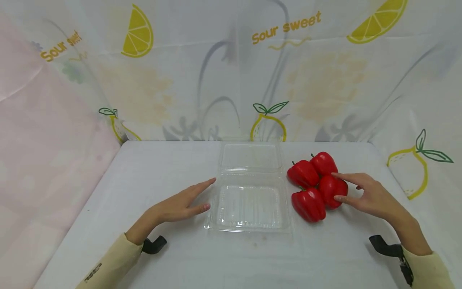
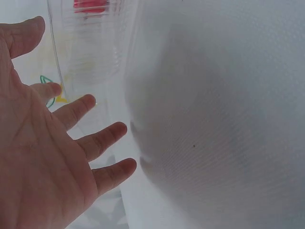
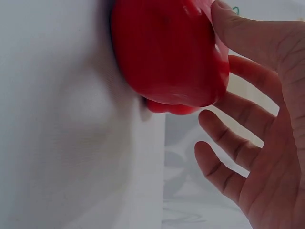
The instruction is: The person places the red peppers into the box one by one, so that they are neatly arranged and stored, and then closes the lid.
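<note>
Several red bell peppers lie together right of a clear plastic clamshell box (image 1: 249, 204), whose lid (image 1: 250, 157) is folded back. My right hand (image 1: 368, 194) has its thumb and index finger about the nearest-right bell pepper (image 1: 330, 188), which rests on the table against the others. In the right wrist view the thumb lies along one side of that pepper (image 3: 167, 47), other fingers reach behind it, and the last two are spread apart from it. My left hand (image 1: 180, 204) holds nothing; its fingers are extended beside the box's left edge.
A white-covered table (image 1: 155, 168) bears everything. Behind it hangs a cloth (image 1: 234, 80) printed with lemons and lettering; a pink cloth (image 1: 47, 140) hangs at the left. The other peppers, such as the front one (image 1: 308, 204), press close around the touched pepper.
</note>
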`<state>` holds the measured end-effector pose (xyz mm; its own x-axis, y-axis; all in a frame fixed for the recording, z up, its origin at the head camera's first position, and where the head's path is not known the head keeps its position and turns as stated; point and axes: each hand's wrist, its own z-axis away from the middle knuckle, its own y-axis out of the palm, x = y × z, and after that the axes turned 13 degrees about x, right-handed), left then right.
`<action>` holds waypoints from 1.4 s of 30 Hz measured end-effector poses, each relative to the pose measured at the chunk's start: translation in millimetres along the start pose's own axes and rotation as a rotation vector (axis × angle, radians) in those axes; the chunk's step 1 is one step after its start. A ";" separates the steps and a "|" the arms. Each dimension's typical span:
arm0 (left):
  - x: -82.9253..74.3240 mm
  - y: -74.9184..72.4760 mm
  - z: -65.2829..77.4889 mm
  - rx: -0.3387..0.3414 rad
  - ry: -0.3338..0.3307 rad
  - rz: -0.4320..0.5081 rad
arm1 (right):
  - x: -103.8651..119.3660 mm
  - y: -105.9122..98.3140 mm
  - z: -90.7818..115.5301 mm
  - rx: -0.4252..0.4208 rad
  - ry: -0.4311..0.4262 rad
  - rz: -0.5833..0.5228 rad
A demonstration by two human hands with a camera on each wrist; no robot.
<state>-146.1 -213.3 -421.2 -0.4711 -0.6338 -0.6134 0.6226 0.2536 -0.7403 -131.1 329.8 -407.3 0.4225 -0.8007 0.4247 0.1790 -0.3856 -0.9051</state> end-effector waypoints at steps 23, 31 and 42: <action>-1.0 6.2 -1.4 0.012 -0.014 -0.028 | 1.8 -2.9 6.2 0.041 0.062 0.061; -0.9 6.0 -1.0 0.009 -0.029 -0.040 | 4.8 -8.4 9.4 0.113 0.114 0.055; -0.1 5.3 -1.7 0.011 -0.026 -0.038 | 4.1 -11.5 9.7 0.177 0.174 0.034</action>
<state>-143.9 -210.7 -425.5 -0.4780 -0.6617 -0.5777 0.6119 0.2210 -0.7594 -122.8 335.4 -395.4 0.2741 -0.8849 0.3766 0.3268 -0.2826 -0.9019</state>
